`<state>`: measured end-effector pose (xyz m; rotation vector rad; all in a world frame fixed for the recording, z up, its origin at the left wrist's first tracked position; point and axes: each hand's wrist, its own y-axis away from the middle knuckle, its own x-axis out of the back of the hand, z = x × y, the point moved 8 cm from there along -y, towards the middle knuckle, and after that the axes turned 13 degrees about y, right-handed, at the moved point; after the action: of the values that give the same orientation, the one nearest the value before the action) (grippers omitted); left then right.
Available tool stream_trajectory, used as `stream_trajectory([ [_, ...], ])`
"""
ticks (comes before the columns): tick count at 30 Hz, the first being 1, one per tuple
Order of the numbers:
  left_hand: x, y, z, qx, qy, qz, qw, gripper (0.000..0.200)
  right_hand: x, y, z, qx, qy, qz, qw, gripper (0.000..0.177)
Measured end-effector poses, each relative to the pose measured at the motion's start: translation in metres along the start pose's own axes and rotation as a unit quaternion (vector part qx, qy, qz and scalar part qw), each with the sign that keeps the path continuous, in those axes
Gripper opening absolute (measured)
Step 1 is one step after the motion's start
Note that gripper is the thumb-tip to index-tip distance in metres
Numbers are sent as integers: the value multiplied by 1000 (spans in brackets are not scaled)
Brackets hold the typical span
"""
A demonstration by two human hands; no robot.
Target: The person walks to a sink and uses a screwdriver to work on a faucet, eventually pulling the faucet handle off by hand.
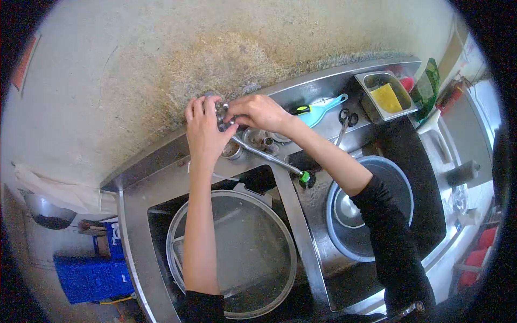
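Black fabric sleeves cross the smooth steel sink. Beside the far, rough, stained wall, left hand and right hand have their grip closed around the shiny, tubular faucet, which slants near-right toward a round basin.

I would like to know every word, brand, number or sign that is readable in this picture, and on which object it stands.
No text can be read in this picture.
Blue container, lower left: it bears a small pale mark, too small and blurred to tell if it is writing.
Red-orange item at the left edge: no legible letters.
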<state>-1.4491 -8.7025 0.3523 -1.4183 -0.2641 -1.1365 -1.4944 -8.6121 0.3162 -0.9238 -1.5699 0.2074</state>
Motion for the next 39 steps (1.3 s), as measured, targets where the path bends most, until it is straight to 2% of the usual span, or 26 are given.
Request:
stream_trajectory([
  [3, 1, 0, 0, -3, 8, 5, 1000, 59, -19, -4, 3, -13, 28, -52, 998, 20],
  [5, 0, 0, 1, -2, 11, 8, 1000, 58, -13, 1, -1, -4, 11, 24, 1000, 21],
  [6, 0, 0, 1, -2, 10, 9, 1000, 57, -16, 2, -1, -3, 12, 19, 1000, 21],
  [8, -1, 1, 0, 0, 12, 16, 1000, 56, -14, 6, -2, 9, -42, 84, 996, 22],
  [18, -1, 2, -1, 2, 11, 23, 1000, 56, -17, 8, 3, -23, -49, 105, 993, 19],
  [20, 6, 0, 1, 6, 8, 22, 1000, 60, -30, 9, 16, -121, -277, 16, 953, 16],
  [21, 8, 0, -1, 40, 34, 11, 999, 66, -32, 15, 18, -168, -340, 4, 925, 13],
  [22, 9, -2, -4, 74, 62, 0, 995, 73, -31, 16, 13, -161, -338, 7, 927, 13],
  [23, 11, -4, -11, 103, 85, -1, 991, 84, -32, 23, 22, -231, -397, 51, 887, 15],
  [24, 15, -8, -14, 100, 84, 3, 991, 84, -36, 31, 30, -299, -452, 95, 835, 18],
  [25, 10, -10, -21, 124, 69, -55, 988, 83, -33, 34, 36, -333, -414, 147, 834, 24],
  [26, 7, -11, -27, 149, 54, -111, 981, 83, -28, 30, 35, -329, -413, 147, 836, 24],
  [28, 13, -16, -27, 134, 35, -116, 984, 80, -39, 25, 34, -373, -300, -22, 878, 33],
  [29, 9, -17, -31, 119, 47, -126, 984, 78, -43, 26, 33, -398, -363, -33, 841, 35],
  [30, 1, -15, -37, 105, 60, -135, 983, 76, -47, 24, 38, -396, -361, -37, 843, 35],
  [31, -10, -13, -48, 119, 162, -122, 972, 77, -47, 16, 42, -361, -320, -32, 875, 28],
  [32, -9, -11, -48, 122, 165, -118, 971, 77, -44, 10, 40, -324, -279, -27, 904, 22],
  [33, -5, -12, -43, 91, 156, -102, 978, 76, -46, 11, 40, -323, -275, -31, 905, 22],
  [35, -2, -14, -38, 59, 151, -78, 984, 76, -25, 4, 15, -181, -188, 90, 961, 21],
  [36, -3, -14, -39, 65, 178, -78, 979, 77, -21, 7, 4, -164, -90, 119, 975, 25],
  [39, -5, -13, -40, 77, 214, -81, 970, 79, -21, 10, -4, -167, -47, 169, 970, 22],
])
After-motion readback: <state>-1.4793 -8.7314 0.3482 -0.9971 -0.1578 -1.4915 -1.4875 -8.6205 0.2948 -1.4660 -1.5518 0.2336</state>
